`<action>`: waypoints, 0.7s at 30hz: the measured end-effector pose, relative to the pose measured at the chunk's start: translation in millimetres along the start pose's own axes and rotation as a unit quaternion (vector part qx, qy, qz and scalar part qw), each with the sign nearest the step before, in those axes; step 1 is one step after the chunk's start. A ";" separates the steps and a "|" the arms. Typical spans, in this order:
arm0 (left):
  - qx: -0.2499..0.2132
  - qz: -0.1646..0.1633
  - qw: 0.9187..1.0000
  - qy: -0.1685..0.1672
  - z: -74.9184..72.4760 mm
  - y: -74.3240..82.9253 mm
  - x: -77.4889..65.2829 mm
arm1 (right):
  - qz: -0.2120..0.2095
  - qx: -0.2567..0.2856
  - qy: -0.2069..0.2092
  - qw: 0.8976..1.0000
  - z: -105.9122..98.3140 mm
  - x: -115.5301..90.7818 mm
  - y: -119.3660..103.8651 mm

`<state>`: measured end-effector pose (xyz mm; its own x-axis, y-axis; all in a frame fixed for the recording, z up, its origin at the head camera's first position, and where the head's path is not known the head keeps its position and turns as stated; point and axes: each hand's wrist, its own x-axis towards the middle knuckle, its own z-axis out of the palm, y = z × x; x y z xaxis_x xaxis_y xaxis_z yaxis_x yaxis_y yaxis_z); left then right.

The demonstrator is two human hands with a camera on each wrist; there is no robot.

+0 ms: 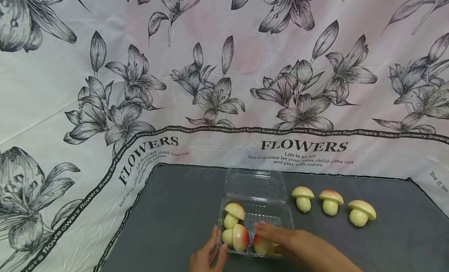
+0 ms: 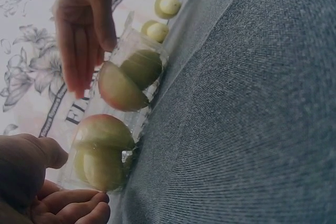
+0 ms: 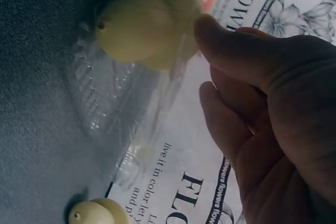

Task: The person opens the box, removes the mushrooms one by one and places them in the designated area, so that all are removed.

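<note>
1. On the dark grey mat (image 1: 168, 225) at the near edge of the table stands one clear plastic clamshell box (image 1: 266, 213), its lid (image 1: 255, 184) folded open toward the far side.
2. Inside the box I count three mushroom-shaped toys: one at the left rear (image 1: 233, 214), pale yellow; one at the left front (image 1: 237, 237), with a pink-blushed cap; and one at the right front (image 1: 262, 244), partly under the right hand.
3. Outside, to the right of the box, three more mushrooms stand upright in a row on the mat: the nearest to the box (image 1: 303, 198), the middle one (image 1: 330, 202) with a red-tinted cap, and the farthest (image 1: 361, 212), whose cap tilts. They stand apart from each other and from the box.
4. That makes six mushrooms in all, three in and three out.
5. The left hand (image 1: 207, 256) is at the box's front left corner, thumb and fingers loosely spread beside the plastic wall; whether it actually presses the wall I cannot tell.
6. The right hand (image 1: 280, 237) reaches into the box from the right, fingers straight and lying together over the right front mushroom. The right wrist view shows the thumb (image 3: 231, 51) against a mushroom's cap (image 3: 142, 24); the hand is not closed around it.
7. A white cloth (image 1: 224, 69) printed with grey lilies and the word FLOWERS lies around and behind the mat.
</note>
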<state>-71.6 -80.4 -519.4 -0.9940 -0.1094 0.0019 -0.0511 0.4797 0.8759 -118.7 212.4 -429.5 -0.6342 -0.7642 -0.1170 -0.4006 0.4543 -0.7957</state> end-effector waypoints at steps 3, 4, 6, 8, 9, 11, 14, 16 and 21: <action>-0.010 -0.010 1.000 -0.006 -2.5 4.1 -1.7 | -0.017 -0.061 -0.004 0.998 0.2 3.3 3.3; -0.012 -0.013 1.000 -0.008 -4.1 6.8 -2.6 | -0.027 -0.080 -0.006 0.996 0.2 4.4 4.5; -0.018 -0.018 1.000 -0.013 -6.9 11.9 -4.4 | -0.043 -0.098 -0.012 0.994 0.2 7.4 7.2; -0.016 -0.023 0.999 -0.016 -8.5 16.7 -5.4 | -0.061 -0.106 -0.014 0.992 0.7 9.7 9.8; -0.016 -0.022 1.000 -0.015 -8.8 17.9 -5.3 | -0.068 -0.110 -0.016 0.991 1.1 10.8 11.1; -0.015 -0.024 0.999 -0.014 -8.9 20.3 -5.3 | -0.071 -0.107 -0.021 0.991 1.7 13.4 13.4; -0.013 -0.023 1.000 -0.009 -8.4 22.1 -4.9 | -0.080 -0.124 -0.017 0.989 3.7 16.3 15.3; -0.014 -0.022 1.000 -0.009 -8.3 22.3 -4.8 | -0.079 -0.139 -0.011 0.987 5.3 17.3 15.3; -0.020 -0.007 1.000 -0.015 -8.9 18.8 -5.1 | -0.111 -0.187 0.019 0.976 9.3 19.6 16.4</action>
<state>-66.6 -78.5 -498.7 -0.9957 -0.0893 -0.0246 -0.0618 0.4434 0.8942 -131.5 200.6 -450.4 -0.5261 -0.8482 0.0617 -0.7394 0.4204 -0.5258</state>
